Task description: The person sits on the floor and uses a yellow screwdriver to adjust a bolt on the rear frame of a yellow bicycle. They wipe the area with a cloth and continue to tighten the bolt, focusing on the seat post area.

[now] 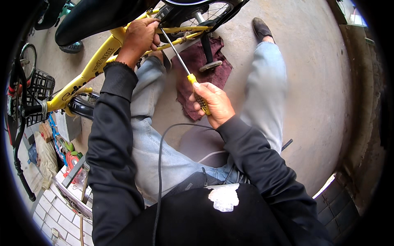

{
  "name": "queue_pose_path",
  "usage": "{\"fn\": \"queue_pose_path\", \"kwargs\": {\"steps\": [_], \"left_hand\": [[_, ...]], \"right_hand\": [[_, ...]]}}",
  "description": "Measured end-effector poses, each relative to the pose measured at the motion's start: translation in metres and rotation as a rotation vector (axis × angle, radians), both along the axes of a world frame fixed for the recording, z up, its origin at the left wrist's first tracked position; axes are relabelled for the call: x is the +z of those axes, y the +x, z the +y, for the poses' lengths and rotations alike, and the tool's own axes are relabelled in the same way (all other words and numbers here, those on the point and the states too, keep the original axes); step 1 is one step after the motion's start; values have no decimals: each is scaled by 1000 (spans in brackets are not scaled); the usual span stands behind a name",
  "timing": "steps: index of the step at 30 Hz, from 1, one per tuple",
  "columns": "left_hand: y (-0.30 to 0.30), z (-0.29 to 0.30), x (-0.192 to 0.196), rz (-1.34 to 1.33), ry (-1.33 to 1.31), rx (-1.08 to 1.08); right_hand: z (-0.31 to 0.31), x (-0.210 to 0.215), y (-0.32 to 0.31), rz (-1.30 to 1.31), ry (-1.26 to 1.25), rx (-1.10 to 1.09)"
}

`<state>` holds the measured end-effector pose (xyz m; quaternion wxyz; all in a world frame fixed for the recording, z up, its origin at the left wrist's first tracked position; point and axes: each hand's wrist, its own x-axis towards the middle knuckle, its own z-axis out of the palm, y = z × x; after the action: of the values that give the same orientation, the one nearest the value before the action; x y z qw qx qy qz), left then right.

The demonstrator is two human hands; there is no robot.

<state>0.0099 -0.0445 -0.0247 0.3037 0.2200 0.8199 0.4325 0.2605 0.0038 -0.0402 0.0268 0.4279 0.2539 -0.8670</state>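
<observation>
My right hand [216, 103] is wrapped round the yellow and black handle of a long screwdriver [179, 58]. Its steel shaft slants up and left, with the tip end close to my left fingers at the yellow bicycle [97, 58]. Against the bike's rear frame tubes, just below the saddle [88, 25], my left hand [141, 37] is closed, its fingers bent in beside the shaft. What those fingers grip is hidden, and so is the exact spot the tip touches. Behind the tubes shows the spoked rear wheel [214, 11].
A maroon cloth [219, 74] lies on the concrete floor under the kickstand [210, 65]. At left are a black basket [37, 84] and handlebar. A box [72, 197] with tools stands lower left. A black cable [159, 164] loops across my lap.
</observation>
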Motion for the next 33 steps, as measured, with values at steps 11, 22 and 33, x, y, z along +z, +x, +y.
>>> {"fn": "queue_pose_path", "kwargs": {"steps": [11, 22, 33], "left_hand": [[-1, 1, -2, 4, -21, -21], [2, 2, 2, -3, -8, -12], [-2, -7, -5, -18, 1, -35]], "right_hand": [[-1, 11, -4, -40, 219, 4], [-1, 10, -6, -67, 412, 27], [6, 11, -6, -29, 199, 84]]}}
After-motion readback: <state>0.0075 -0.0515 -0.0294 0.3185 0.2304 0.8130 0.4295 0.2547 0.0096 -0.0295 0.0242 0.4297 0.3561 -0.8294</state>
